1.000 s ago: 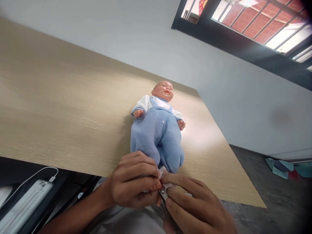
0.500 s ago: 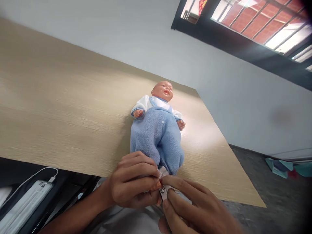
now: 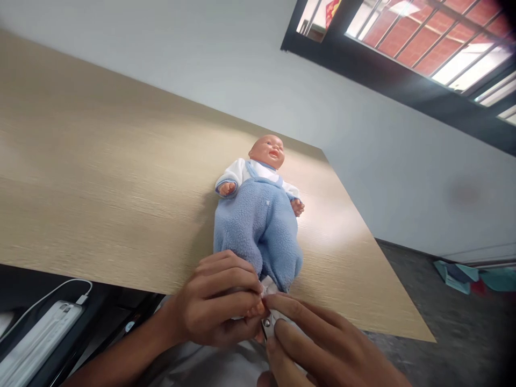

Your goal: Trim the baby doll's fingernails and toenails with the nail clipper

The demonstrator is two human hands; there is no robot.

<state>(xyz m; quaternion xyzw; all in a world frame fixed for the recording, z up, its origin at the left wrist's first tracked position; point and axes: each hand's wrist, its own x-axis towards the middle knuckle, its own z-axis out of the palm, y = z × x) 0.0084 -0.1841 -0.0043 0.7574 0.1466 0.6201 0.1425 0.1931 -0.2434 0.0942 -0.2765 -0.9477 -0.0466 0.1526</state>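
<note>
A baby doll (image 3: 268,220) in blue fleece overalls and a white top lies face up on the table, its legs toward me. My left hand (image 3: 226,301) is closed around the doll's foot (image 3: 257,310), and most of that foot is hidden by the fingers. Pinched in my right hand (image 3: 314,333) is a small metal nail clipper (image 3: 267,323) with a round pivot; its front end meets the toes. A bit of whitish material (image 3: 268,285) shows between the trouser leg and my fingertips.
The wooden table (image 3: 100,172) reaches to the wall, and its right edge slants toward me. At lower left are a white power strip or power bank (image 3: 44,344) and a cable (image 3: 52,289). Teal items (image 3: 457,275) lie on the floor at right, below a barred window (image 3: 427,37).
The whole view has shifted slightly. My right hand and the nail clipper have dipped a little, while my left hand keeps its hold on the doll's foot.
</note>
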